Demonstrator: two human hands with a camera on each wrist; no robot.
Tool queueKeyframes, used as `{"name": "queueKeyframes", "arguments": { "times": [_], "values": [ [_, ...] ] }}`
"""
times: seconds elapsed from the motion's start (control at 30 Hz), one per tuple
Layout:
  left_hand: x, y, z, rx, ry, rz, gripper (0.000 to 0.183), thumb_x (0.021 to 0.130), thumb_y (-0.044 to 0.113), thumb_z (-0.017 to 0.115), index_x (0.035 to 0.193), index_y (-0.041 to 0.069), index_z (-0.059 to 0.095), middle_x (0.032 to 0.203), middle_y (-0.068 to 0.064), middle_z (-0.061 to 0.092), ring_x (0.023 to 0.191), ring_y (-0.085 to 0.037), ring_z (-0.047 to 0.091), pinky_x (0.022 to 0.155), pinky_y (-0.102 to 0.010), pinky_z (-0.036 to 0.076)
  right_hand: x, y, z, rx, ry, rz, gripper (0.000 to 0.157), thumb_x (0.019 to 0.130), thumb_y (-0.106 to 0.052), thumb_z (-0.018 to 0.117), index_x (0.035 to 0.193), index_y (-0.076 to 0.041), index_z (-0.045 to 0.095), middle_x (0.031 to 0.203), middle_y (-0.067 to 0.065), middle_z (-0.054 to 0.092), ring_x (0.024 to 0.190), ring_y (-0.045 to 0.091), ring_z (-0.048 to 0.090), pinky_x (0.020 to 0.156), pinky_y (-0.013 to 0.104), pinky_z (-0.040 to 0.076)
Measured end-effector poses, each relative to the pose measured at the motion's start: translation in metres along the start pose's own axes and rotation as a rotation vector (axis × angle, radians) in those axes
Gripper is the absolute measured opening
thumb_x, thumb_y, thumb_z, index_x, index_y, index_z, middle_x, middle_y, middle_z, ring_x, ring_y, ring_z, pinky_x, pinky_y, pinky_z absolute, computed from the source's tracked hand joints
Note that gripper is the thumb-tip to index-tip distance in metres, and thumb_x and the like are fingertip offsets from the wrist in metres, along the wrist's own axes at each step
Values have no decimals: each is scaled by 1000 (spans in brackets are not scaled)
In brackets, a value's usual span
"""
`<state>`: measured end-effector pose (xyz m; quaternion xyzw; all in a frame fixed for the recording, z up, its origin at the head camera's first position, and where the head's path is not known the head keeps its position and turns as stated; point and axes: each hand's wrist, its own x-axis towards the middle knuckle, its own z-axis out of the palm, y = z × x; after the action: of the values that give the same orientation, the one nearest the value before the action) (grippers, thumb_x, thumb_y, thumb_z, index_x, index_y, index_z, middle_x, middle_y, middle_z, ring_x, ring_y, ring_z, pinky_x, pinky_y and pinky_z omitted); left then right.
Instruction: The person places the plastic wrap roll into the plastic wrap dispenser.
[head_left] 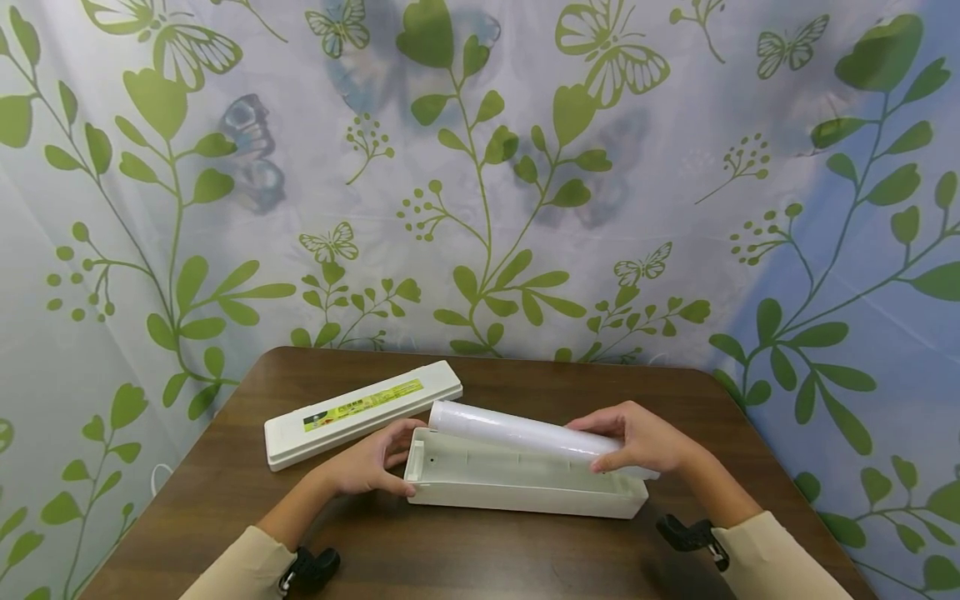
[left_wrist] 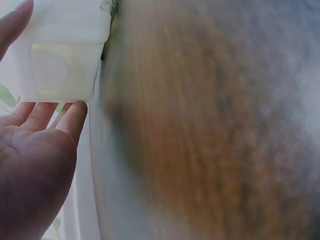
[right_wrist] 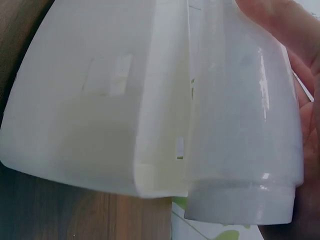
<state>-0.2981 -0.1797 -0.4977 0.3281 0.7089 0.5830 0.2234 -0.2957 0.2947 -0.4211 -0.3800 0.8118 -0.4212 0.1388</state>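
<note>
A long white open box point(head_left: 525, 498) lies on the brown table, its hollow facing up. My left hand point(head_left: 372, 460) grips its left end, thumb on the near corner and fingers at the far one; the left wrist view shows that box end point(left_wrist: 65, 72) between thumb and fingers. In my right hand point(head_left: 637, 437) is a roll of cling film point(head_left: 510, 429), held between thumb and fingers near its right part. The roll slants over the box, its left end at the far rim. Close up, the right wrist view shows the roll point(right_wrist: 240, 115) beside the box's inside wall.
Behind my left hand a white lid point(head_left: 363, 408) with a yellow-green label lies slantwise on the table point(head_left: 480, 558). A curtain point(head_left: 480, 208) printed with green leaves and butterflies hangs right behind the table. Black wrist straps point(head_left: 311, 569) sit at both sleeves.
</note>
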Motion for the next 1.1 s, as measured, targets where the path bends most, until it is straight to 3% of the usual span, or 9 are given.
{"name": "queueKeyframes", "arguments": {
  "times": [0.23, 0.6, 1.1],
  "values": [
    [0, -1, 0, 16, -7, -5, 90, 81, 5, 86, 150, 4, 29, 153, -28, 39, 147, -48, 36, 111, -27, 47, 4, 1, 1, 19, -32, -15, 54, 84, -9, 84, 135, -6, 66, 128, 14, 72, 102, 12, 72, 80, 31, 61],
    [-2, 2, 1, -1, -7, -48, 93, 81, 8, 86, 153, 5, 27, 156, -23, 38, 149, -44, 36, 106, -26, 50, 8, 3, 4, 9, -54, -75, 50, 84, -10, 84, 132, -7, 68, 131, 14, 69, 110, 13, 69, 84, 31, 60],
    [-2, 2, 3, 4, 1, -64, 91, 82, 8, 86, 152, 7, 28, 155, -18, 38, 149, -39, 36, 107, -26, 49, 15, 9, 13, 41, -86, -54, 48, 83, -10, 85, 129, -7, 70, 126, 11, 73, 107, 16, 72, 86, 30, 60]
  ]
}}
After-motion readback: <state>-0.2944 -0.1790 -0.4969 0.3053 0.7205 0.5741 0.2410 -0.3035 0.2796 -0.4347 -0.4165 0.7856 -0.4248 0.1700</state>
